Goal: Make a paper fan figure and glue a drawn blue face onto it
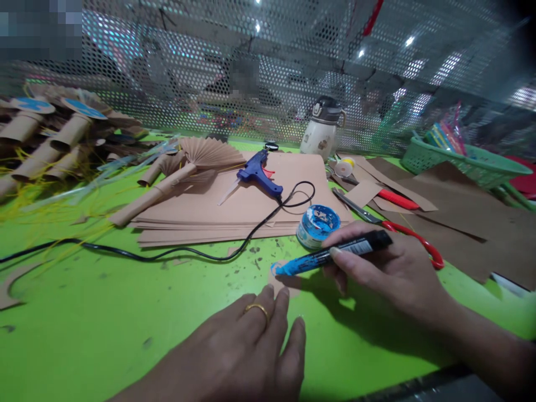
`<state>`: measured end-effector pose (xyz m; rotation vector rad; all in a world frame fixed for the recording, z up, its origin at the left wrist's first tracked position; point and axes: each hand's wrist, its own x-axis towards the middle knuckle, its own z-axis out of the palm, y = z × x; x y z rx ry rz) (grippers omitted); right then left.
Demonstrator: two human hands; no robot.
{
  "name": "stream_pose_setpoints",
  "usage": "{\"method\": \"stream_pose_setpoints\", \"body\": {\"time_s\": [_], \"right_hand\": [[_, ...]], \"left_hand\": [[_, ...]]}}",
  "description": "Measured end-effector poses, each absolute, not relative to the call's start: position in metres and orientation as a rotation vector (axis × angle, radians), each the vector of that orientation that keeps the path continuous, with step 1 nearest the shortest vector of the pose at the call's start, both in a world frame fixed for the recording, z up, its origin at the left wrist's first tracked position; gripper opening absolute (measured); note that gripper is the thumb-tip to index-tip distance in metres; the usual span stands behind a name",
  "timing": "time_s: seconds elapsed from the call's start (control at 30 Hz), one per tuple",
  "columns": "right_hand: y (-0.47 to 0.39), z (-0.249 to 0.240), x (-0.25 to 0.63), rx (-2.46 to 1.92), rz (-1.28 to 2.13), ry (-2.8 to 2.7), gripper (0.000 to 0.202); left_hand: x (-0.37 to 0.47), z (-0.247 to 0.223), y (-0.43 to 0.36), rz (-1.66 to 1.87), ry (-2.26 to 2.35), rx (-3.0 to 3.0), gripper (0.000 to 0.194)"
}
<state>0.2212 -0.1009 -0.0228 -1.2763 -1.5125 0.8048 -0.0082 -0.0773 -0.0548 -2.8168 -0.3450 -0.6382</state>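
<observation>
Paint jar [309, 239] stands uncapped on the green tabletop [125, 324], just beside the right hand [400, 273]; blue paint coats its inside and rim. The right hand pinches a marker pen [364, 243] between thumb and fingers; the pen's blue-coated end touches a small paper piece [290, 285], which lies flat on the tabletop on the near side of the jar. The left hand [237, 338] lies palm down, thumb spread from the fingers, fingertips at the paper piece's near edge. Green plastic basket [446, 162] at far right contains brightly coloured items, blurred. Lidded flask [319, 137] stands upright; its contents are hidden. Print on the marker pen and the jar is too small to read. Dark specks mark the tabletop. Blue glue gun [259, 174] lies on a brown paper stack [201, 215]. Perforated panel [180, 72] borders the far side.
</observation>
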Motion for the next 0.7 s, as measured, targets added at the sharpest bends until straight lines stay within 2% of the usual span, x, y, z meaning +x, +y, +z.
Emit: {"method": "stream_pose_setpoints", "body": {"time_s": [0.2,0.37,0.47,0.6,0.7], "right_hand": [[-0.103,-0.02,0.226,-1.271,0.619,-1.464,0.005],[-0.097,-0.003,0.234,-1.094,0.421,-1.152,0.002],[-0.092,0.003,0.239,-1.066,0.345,-1.034,0.01],[-0.085,-0.004,0.249,-1.213,0.3,-1.153,0.003],[-0.08,-0.011,0.252,-1.332,0.354,-1.311,0.009]], "left_hand": [[-0.005,-0.053,-0.077,-0.648,-0.331,-2.825,0.034],[-0.003,-0.051,-0.075,-0.651,-0.315,-2.84,0.034],[-0.004,-0.051,-0.076,-0.673,-0.317,-2.817,0.033],[-0.006,-0.052,-0.076,-0.666,-0.316,-2.799,0.031],[-0.005,-0.049,-0.074,-0.652,-0.288,-2.795,0.028]]}}
